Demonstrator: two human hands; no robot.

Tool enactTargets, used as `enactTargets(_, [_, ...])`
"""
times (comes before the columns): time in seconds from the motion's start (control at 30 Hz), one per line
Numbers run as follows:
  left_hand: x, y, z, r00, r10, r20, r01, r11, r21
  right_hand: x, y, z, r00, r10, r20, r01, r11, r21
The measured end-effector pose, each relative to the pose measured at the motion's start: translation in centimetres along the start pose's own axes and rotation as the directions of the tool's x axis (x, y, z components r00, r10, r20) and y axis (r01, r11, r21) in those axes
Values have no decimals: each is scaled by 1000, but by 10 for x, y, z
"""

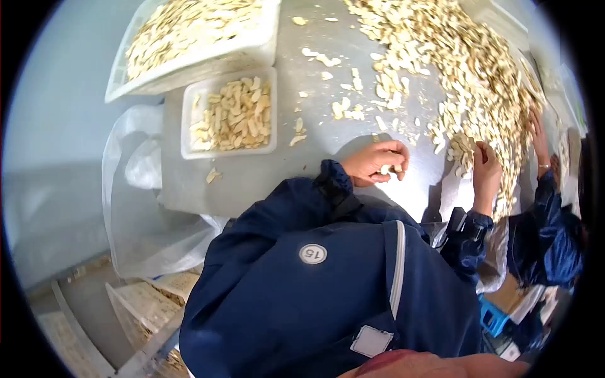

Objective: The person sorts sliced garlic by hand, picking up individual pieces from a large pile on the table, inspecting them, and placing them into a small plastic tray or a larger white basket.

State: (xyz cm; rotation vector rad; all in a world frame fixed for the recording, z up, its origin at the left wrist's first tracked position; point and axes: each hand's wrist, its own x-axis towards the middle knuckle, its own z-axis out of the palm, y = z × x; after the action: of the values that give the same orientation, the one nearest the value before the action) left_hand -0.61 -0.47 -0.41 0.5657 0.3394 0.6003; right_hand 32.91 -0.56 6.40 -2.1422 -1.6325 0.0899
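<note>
My left hand (380, 164) is closed just above the grey metal table, with a few pale slices (391, 169) pinched between its fingers and thumb. To the right, my right hand (488, 169) has its fingers curled at the near edge of a large heap of pale, flat slices (466, 69). A small clump of slices (462, 151) lies right beside its fingertips. What sits inside that grip is hidden. Left of my left hand stands a small white tray (186, 135), partly filled with similar slices.
A larger white bin (189, 71) full of slices stands at the back left. Loose slices (346, 110) are scattered over the table (302, 183). A clear plastic bag (135, 220) hangs at the left edge. Another person's hand (539, 138) reaches into the heap at far right.
</note>
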Motion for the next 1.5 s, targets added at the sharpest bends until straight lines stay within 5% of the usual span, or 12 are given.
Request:
enactTargets(0.17, [1,-1,-1,999,-42,20,44,990,-134,-3,-153,21,818,-361,447,31,804,594])
enactTargets(0.23, [4,-5,-7,999,-43,0,43,996,-82,-26,-220,18,726,-524,446,-199,460,865])
enactTargets(0.33, [-1,1,-1,999,-24,-24,23,999,-27,-36,-252,11,794,-552,254,18,440,898])
enactTargets(0.47, [-2,-4,-6,999,35,-23,-33,996,85,-18,-193,25,858,-507,79,385,738,554])
enactTargets(0.53, [-7,3,-1,914,335,229,-395,604,692,-16,-153,41,873,-486,45,431,811,396])
enactTargets(0.6, [0,3,-9,826,420,375,-514,288,808,-27,-104,43,878,-479,11,464,855,230])
enactTargets(0.63, [1,-8,-9,875,423,234,-446,519,729,-36,-91,42,867,-499,-2,493,855,161])
enactTargets(0.7, [-7,14,10,991,-129,-25,127,988,-94,-52,-70,34,842,-531,94,527,847,66])
enactTargets(0.9, [-1,3,0,991,-102,-90,87,984,-158,-53,21,16,968,-217,-128,194,965,-176])
enactTargets(1.07, [1,7,9,981,-124,-146,98,980,-173,-68,1,-6,900,-433,43,435,897,-80])
enactTargets(1.3, [1,5,5,986,-100,-133,73,978,-196,-55,118,-13,944,-123,-307,0,929,-371])
enactTargets(1.5, [6,8,12,976,-129,-178,97,978,-183,-36,97,-5,978,-104,-181,49,957,-285])
